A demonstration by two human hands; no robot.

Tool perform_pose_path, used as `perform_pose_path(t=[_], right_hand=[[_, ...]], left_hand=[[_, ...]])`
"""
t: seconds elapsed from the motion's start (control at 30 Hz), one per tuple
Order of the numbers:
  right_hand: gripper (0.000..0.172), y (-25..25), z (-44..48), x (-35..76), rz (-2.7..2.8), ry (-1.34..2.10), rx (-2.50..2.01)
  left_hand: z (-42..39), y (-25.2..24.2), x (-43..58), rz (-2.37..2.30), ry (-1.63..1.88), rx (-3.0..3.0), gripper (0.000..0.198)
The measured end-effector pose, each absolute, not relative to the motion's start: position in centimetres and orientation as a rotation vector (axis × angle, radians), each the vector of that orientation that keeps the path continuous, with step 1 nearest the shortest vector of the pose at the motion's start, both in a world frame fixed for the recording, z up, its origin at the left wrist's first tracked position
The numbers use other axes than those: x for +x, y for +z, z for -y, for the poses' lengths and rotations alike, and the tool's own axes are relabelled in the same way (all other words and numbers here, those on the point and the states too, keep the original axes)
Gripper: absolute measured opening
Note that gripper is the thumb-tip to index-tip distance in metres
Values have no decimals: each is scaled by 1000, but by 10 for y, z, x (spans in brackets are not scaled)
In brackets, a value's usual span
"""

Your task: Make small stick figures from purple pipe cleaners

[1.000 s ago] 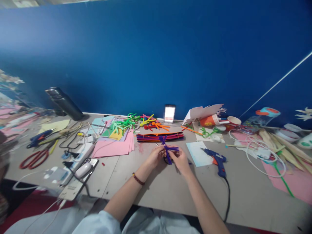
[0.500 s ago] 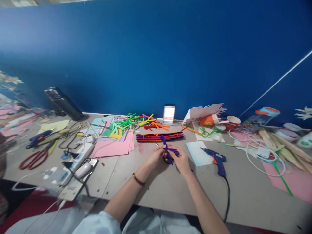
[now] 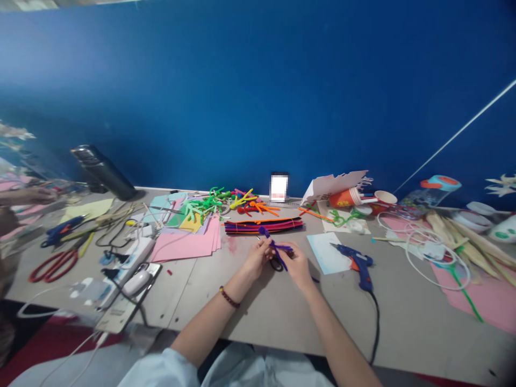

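My left hand (image 3: 257, 258) and my right hand (image 3: 297, 264) meet over the table, both pinching a twisted purple pipe-cleaner figure (image 3: 276, 249). Its upper end leans left, and my fingers hide part of it. A dark loop (image 3: 276, 265) shows just below my fingers. Behind my hands lies a flat bundle of multicoloured pipe cleaners (image 3: 263, 226). A blue and orange hot glue gun (image 3: 358, 263) rests to the right of my right hand, beyond a pale blue card (image 3: 327, 253).
Pink and coloured paper sheets (image 3: 183, 246) lie to the left, beyond them a power strip (image 3: 139, 252) and red-handled scissors (image 3: 54, 266). Bright pipe-cleaner shapes (image 3: 226, 201) and paper cups (image 3: 346, 198) stand at the back. Another person's hand (image 3: 34, 195) reaches in at far left.
The purple figure's upper end has tilted further left between my fingers. Another person's hand has come into view at the far left edge.
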State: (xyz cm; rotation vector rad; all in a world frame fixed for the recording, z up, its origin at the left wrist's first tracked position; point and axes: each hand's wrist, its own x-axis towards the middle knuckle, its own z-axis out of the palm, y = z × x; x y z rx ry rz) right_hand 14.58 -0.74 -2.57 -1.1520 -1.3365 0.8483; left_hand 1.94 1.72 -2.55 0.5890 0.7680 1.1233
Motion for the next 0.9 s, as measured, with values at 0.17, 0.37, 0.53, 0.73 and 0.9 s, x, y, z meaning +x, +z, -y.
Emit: perform_pose_path(t=[0.17,0.37,0.53,0.73,0.9], right_hand=[[23,-24,9,147,1428,776,-1161],[23,-23,11,149,1550,639,-1189],[18,-24,11,150,1587,541,-1195],[15,-18,12,147,1600,476,-1134],[15,-16,15,144,1572,592,-1136]], left_hand=[[-18,-22,18,-742,1107,542,34],[-16,-20,19,-749,1083,547,31],[-16,-20,18,-751,1081,583,32],[-15,-20,17,-749,1071,612,35],[-16,-20,17,-729,1069,605,34]])
